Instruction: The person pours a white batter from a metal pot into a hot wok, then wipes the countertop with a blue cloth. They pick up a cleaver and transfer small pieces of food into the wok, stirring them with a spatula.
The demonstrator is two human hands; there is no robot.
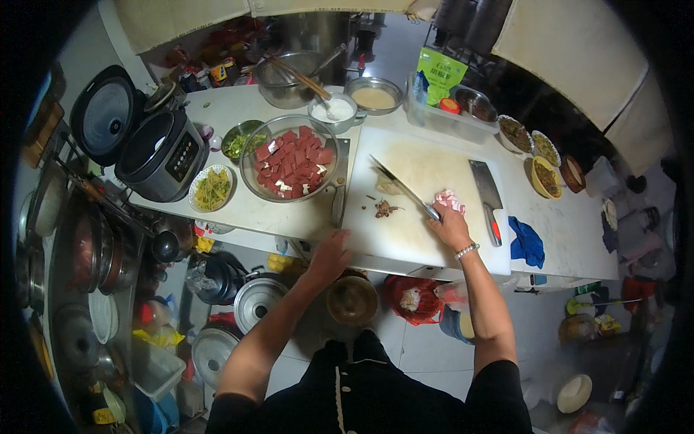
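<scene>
My right hand (451,223) grips the handle of a kitchen knife (401,187), its blade slanting up and left over a white cutting board (428,241). Just beyond my fingers lies a small heap of cut pink-and-white meat (451,199). A pale lump (388,185) rests partly behind the blade, and small brown dried spices (386,209) sit nearer the front. On the board's right side a cleaver (488,198) with a red-and-black handle lies flat. My left hand (331,254) hovers by the counter's front edge, left of the board, with nothing visible in it.
Left of the board, a clear bowl holds dark red cubes (293,163). Near it are chopped greens (244,142), a dish of yellow-green pickles (211,189) and an open rice cooker (162,152). A plastic bin (450,123) stands behind; a blue cloth (526,242) lies right.
</scene>
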